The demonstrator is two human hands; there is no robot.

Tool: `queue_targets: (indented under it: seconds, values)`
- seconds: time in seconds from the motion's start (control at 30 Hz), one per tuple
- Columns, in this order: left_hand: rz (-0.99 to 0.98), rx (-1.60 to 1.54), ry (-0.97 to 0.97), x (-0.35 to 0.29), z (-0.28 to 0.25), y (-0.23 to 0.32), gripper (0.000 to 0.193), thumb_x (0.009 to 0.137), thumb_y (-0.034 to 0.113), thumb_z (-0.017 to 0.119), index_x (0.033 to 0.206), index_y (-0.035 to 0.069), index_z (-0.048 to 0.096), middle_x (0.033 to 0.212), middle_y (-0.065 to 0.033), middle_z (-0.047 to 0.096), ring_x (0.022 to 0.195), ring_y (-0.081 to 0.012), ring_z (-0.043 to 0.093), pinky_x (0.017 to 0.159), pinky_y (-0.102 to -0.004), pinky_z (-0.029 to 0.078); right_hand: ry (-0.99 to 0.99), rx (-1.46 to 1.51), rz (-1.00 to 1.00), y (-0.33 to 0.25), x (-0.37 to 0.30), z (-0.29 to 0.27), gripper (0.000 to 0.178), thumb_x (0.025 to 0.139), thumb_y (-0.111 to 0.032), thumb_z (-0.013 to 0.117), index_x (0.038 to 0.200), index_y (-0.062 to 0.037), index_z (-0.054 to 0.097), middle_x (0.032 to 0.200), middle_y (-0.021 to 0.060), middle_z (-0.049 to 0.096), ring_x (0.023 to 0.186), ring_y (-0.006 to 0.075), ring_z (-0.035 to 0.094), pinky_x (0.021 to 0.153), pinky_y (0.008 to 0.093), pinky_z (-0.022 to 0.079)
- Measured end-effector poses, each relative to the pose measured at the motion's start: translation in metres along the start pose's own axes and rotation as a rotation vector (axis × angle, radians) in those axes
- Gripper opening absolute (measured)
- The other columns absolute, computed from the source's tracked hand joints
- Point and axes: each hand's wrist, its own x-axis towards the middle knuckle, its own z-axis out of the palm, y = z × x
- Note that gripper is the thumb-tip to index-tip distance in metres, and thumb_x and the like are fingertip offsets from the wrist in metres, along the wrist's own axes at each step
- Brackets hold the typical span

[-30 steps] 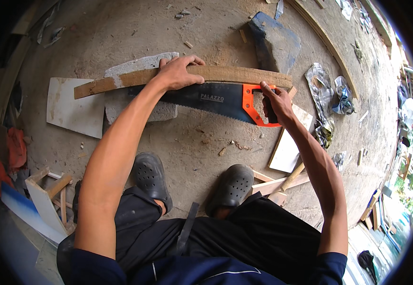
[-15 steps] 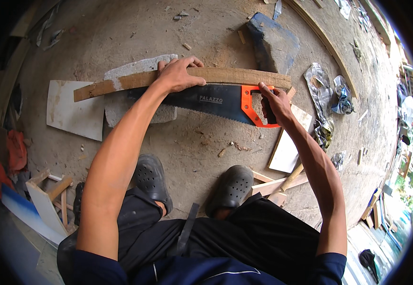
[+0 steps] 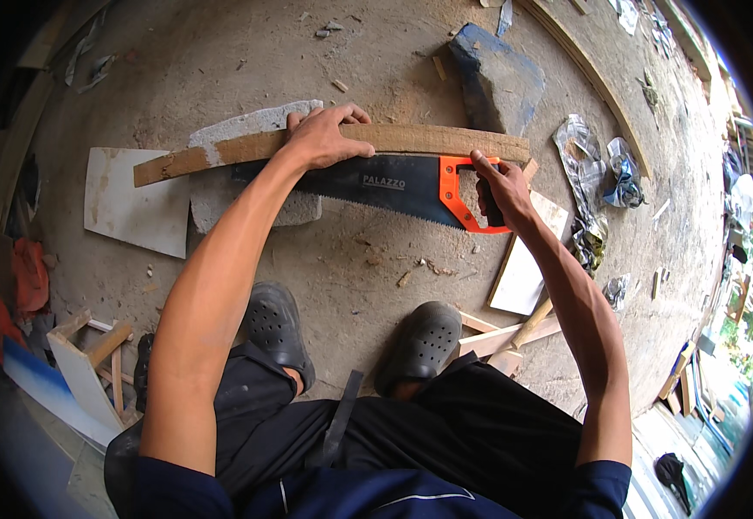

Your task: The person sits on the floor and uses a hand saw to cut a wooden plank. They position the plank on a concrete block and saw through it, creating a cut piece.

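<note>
In sight were one left hand [image 3: 320, 138] and one right hand [image 3: 508, 192], two forearms [image 3: 208, 320] and two dark clogs [image 3: 278, 324]. Those two hands shared one handsaw [image 3: 381, 192] and one length of wood [image 3: 432, 137]. Around them lay one pale grey slab [image 3: 251, 119], one blue-stained block [image 3: 499, 78], and two white boards [image 3: 134, 201], one to each side.

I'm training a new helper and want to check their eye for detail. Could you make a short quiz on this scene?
1. Pick one. The handle in the right hand is: A) black and green; B) black and orange; C) all white.
2. True or false: the saw has its toothed edge on the side facing the shoes.
3. Fill in: the left hand grips the wooden ____.

Key: 1. B. 2. True. 3. Plank.
</note>
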Motion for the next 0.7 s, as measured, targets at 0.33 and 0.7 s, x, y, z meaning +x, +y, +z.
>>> queue_targets:
  seconds: [0.33,0.7]
  values:
    - [-0.033,0.001,0.017,-0.005,-0.005,-0.005,0.064,0.058,0.050,0.072,0.115,0.021,0.061,0.117,-0.0047,0.063,0.112,-0.0214,0.055,0.097,-0.0387,0.022,-0.038,-0.004,-0.036,0.001,0.008,0.010,0.045,0.088,-0.049,0.062,0.077,-0.0061,0.053,0.053,0.0010,0.049,0.039,0.0100,0.049,0.035,0.0256,0.042]
    - [-0.078,0.034,0.029,-0.005,-0.005,-0.009,0.063,0.056,0.051,0.073,0.113,0.025,0.062,0.115,0.0013,0.064,0.108,-0.0197,0.053,0.093,-0.0365,0.025,-0.062,0.014,-0.054,0.003,0.012,0.016,0.046,0.088,-0.049,0.062,0.075,-0.0065,0.051,0.052,0.0014,0.049,0.038,0.0107,0.049,0.035,0.0257,0.042]
